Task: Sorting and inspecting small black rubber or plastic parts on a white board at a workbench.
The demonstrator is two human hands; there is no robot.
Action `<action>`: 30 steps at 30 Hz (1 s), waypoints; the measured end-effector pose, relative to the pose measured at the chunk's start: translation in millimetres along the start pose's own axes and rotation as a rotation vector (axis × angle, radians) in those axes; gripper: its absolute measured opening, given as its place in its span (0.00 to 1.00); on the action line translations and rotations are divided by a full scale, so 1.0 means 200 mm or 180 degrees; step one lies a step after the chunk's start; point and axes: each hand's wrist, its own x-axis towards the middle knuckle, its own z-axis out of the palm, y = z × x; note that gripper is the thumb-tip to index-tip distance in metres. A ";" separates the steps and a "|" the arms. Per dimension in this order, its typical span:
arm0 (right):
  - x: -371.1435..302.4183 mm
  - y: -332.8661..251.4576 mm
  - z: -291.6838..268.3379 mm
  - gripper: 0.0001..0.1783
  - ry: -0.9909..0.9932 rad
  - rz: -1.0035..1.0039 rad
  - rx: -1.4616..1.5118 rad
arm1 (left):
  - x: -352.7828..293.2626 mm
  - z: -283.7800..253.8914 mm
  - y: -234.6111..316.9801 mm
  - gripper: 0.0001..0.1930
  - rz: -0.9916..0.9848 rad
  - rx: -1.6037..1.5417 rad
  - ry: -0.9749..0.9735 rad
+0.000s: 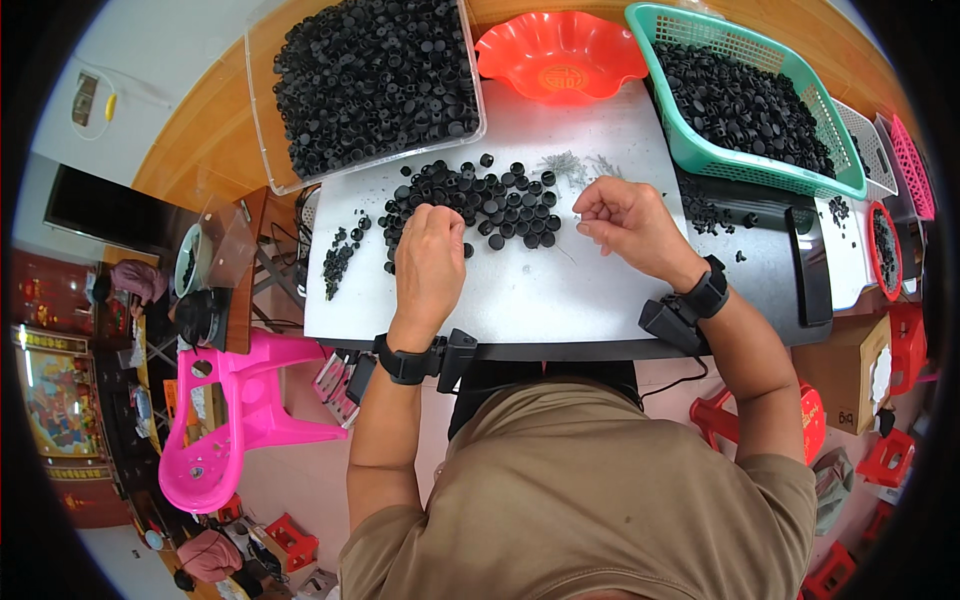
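Note:
My left hand [430, 258] is closed over the near edge of a loose pile of small round black caps [435, 190], its fingertips pinched together. Whatever those fingers hold, if anything, is hidden. To the right, my right hand [632, 228] hovers above the white work surface [500, 300] with thumb and fingers drawn together. Anything between them is too small to make out. Cup-like black caps [525, 212] lie spread between the two hands, several with the hollow side up. Just beyond the right hand are thin metal pins [565, 168]. Smaller black parts [340, 262] form a heap at the left.
Behind the pile stands a clear bin [483, 100] full of black parts. Beside it are a red wavy-edged bowl [560, 60] and a green basket [740, 180] of black parts. A black tray [765, 290] lies at right. A pink plastic chair [235, 420] stands left of the table.

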 end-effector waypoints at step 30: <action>-0.02 -0.02 0.02 0.04 -0.0024 -0.0046 -0.0107 | -0.06 -0.02 0.01 0.12 0.0222 0.0019 -0.0151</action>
